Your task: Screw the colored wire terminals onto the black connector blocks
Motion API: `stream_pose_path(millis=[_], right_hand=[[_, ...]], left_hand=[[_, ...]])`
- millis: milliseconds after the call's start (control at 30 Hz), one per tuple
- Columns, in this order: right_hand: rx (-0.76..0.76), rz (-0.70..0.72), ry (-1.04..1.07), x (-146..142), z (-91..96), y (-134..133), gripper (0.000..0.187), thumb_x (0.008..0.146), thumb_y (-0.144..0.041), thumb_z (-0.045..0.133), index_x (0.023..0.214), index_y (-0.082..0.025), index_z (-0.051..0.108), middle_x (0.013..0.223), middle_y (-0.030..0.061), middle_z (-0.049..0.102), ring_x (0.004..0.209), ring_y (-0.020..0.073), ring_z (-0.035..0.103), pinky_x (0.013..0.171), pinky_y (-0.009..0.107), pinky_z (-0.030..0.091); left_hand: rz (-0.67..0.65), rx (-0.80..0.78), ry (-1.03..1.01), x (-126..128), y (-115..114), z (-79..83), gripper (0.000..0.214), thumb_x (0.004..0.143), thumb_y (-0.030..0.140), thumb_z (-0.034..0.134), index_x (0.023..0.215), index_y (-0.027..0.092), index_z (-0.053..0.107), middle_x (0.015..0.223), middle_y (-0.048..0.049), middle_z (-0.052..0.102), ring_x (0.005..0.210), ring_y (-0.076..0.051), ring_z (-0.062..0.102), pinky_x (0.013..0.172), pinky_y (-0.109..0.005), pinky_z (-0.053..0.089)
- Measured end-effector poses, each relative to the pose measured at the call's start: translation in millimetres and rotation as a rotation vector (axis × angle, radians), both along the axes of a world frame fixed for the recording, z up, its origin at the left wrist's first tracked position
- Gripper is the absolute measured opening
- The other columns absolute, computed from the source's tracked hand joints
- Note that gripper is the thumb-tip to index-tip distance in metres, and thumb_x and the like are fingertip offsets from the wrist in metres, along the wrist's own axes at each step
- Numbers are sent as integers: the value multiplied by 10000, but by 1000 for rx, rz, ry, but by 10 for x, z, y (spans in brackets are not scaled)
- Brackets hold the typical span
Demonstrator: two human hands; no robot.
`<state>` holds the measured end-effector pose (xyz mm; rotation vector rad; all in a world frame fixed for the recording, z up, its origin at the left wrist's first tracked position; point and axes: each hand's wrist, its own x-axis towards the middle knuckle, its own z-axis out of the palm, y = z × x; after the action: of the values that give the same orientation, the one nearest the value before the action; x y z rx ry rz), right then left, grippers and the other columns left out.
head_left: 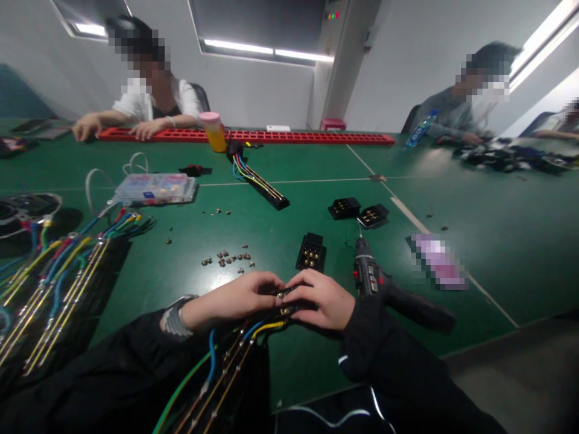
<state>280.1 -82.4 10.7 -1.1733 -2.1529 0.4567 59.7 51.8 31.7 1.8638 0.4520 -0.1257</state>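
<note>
My left hand [246, 296] and my right hand [323, 301] meet near the table's front, fingers closed on a small black terminal block [286, 311] with brass contacts. Much of the block is hidden by the fingers. Blue and yellow wires run from it to a long black strip with brass bars [226, 377], which reaches toward my body. Just beyond my hands lies a black socket block [311, 252] with brass contacts. Loose small screws [230, 258] are scattered beyond my left hand. A cordless drill [375, 277] lies right of my right hand, its bit pointing away.
Wired brass-bar strips [72, 295] lie at left, near a clear parts box [156, 188]. Two socket blocks [344, 208] and a pink pixelated object [438, 260] lie right. Across the green table [294, 229] are a red slotted rail [280, 136], a jar [213, 132] and seated people.
</note>
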Motion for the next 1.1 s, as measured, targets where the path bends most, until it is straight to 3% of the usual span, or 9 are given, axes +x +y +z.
stream_pose_path(millis=[333, 433, 500, 567, 667, 700, 800, 933, 1100], right_hand=[[6, -23, -31, -36, -12, -29, 300, 921, -287, 730, 1214, -232, 696, 1229, 113, 659, 1146, 235, 634, 989, 410, 549], [1, -60, -72, -23, 71, -110, 398, 905, -326, 744, 1281, -231, 654, 1289, 115, 663, 1198, 244, 635, 1026, 420, 547], [-1, -144, -105, 101, 198, -238, 492, 910, -334, 729, 1368, -223, 590, 1340, 123, 654, 1242, 256, 624, 1062, 441, 533], [6, -309, -136, 350, 336, -436, 464, 960, -248, 626, 1415, -215, 544, 1371, 140, 635, 1275, 266, 607, 1083, 479, 515], [4, -563, -231, 854, 418, -822, 449, 936, -186, 577, 1385, -180, 567, 1362, 189, 619, 1267, 351, 595, 1073, 625, 475], [-31, -639, -355, 1007, 393, -953, 485, 917, -221, 587, 1400, -185, 551, 1378, 180, 608, 1260, 354, 600, 1071, 625, 483], [-128, -656, -527, 1280, 200, -1269, 551, 917, -264, 566, 1455, -175, 491, 1395, 164, 602, 1240, 319, 627, 1042, 541, 540], [-49, -733, -704, 1248, -39, -1416, 592, 984, -286, 529, 1553, -173, 411, 1363, 155, 641, 1129, 296, 671, 931, 469, 577], [22, -739, -798, 1191, -50, -1384, 578, 986, -262, 550, 1554, -205, 457, 1294, 143, 661, 1048, 286, 679, 873, 438, 587]], left_hand=[[13, -12, -5, -11, -6, -47, 359, 911, 410, 631, 1184, 178, 655, 1147, -71, 742, 1019, -230, 695, 897, -346, 539], [20, -10, -21, -16, -26, -22, 348, 924, 423, 621, 1167, 176, 655, 1134, -77, 744, 1020, -230, 697, 896, -348, 543], [20, -5, -17, -15, -39, -5, 334, 932, 418, 611, 1162, 179, 651, 1127, -75, 747, 1005, -223, 699, 890, -346, 548], [18, -1, -7, -11, -46, 5, 325, 931, 404, 610, 1166, 183, 651, 1120, -70, 750, 983, -214, 702, 879, -340, 554], [27, -5, -12, -5, -49, 11, 324, 918, 396, 618, 1155, 179, 660, 1099, -71, 756, 955, -211, 705, 862, -336, 560], [33, -5, -14, -2, -49, 13, 325, 912, 396, 620, 1147, 176, 665, 1093, -73, 757, 951, -212, 706, 863, -338, 560], [42, -24, -2, 3, -45, 26, 338, 903, 408, 628, 1140, 172, 673, 1096, -73, 758, 956, -218, 705, 873, -341, 554], [39, -57, 23, 6, -36, 36, 370, 895, 456, 647, 1137, 178, 679, 1105, -61, 754, 973, -221, 700, 875, -323, 541], [47, -44, 27, 4, -25, 5, 380, 892, 447, 652, 1166, 185, 683, 1147, -65, 747, 1000, -223, 695, 910, -328, 526]])
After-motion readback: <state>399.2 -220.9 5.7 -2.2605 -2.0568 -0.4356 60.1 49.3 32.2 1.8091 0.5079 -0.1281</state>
